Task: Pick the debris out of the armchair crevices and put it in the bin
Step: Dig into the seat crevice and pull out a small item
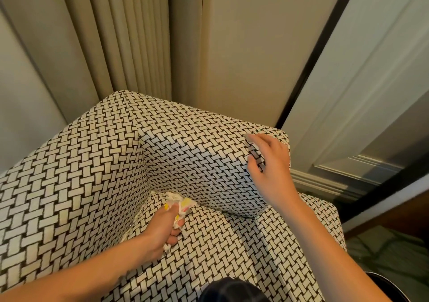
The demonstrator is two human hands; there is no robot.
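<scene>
One wrapper point(181, 203) in left hand point(160, 229) | right hand point(269, 162) grips armrest point(197, 162) | curtain point(130, 34) behind

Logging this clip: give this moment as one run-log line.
left hand grips crumpled paper on seat | right hand holds armrest | paper not yet binned

This looks like a furnished room in a home or hotel. An armchair point(92, 174) in basket-weave fabric stands in the far corner, pleated beige curtains point(130, 34) hang behind it, and white moulded panelling point(371, 92) runs along the right.
</scene>
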